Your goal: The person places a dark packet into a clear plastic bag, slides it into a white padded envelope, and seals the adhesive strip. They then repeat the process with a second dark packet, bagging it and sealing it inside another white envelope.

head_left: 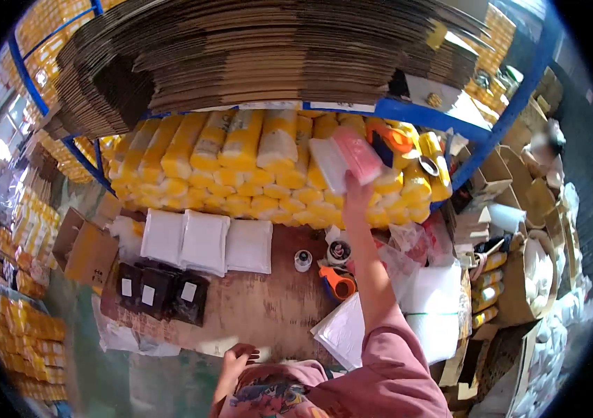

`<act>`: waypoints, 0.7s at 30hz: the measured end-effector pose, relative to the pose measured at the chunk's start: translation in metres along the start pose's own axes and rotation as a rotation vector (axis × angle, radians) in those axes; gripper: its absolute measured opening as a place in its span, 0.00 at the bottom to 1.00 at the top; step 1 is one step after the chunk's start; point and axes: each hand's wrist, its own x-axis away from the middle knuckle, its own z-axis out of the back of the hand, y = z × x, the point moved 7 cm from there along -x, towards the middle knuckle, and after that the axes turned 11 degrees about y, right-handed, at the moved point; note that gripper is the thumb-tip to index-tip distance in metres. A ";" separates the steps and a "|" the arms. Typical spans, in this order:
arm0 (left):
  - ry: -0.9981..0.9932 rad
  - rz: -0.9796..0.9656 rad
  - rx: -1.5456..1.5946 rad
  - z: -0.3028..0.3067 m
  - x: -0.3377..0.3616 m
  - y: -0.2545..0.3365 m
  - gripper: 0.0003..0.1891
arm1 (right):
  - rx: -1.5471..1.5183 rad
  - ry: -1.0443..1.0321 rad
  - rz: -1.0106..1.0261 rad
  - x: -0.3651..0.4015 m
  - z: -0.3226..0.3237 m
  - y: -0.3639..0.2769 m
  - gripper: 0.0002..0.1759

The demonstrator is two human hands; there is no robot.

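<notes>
My right hand (357, 187) reaches up and away to the stacked packages, at the lower edge of a pink plastic packet (360, 155). Its fingers appear closed on that edge, though they are partly hidden. A whitish flat packet (329, 164) lies against the pink one on its left. My left hand (239, 357) hovers at the table's front edge, holding nothing, its fingers loosely bent and apart. On the brown table (268, 306) sit white padded packets (206, 240) and, in front of them, black packets (164, 291) with white labels.
Yellow-and-white packages (240, 153) are piled behind the table under a blue shelf (428, 118) of flattened cartons (254, 56). An orange tape dispenser (338, 284), a small white bottle (302, 260) and a white foam roll (432, 306) stand on the table. Open cartons (536, 268) crowd the right.
</notes>
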 end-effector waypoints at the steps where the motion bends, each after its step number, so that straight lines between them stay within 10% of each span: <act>1: 0.004 -0.007 0.012 0.004 0.000 -0.002 0.08 | 0.373 0.045 0.095 -0.009 -0.005 0.006 0.22; 2: 0.006 -0.008 0.021 0.007 0.001 -0.003 0.08 | 0.750 0.092 0.193 -0.013 -0.007 0.008 0.23; 12: 0.021 0.006 0.038 0.016 -0.011 -0.002 0.08 | 0.807 0.198 0.710 0.010 -0.008 -0.075 0.27; 21: 0.021 -0.011 0.023 0.007 -0.024 0.024 0.07 | 0.802 -0.248 0.107 0.002 -0.007 -0.034 0.16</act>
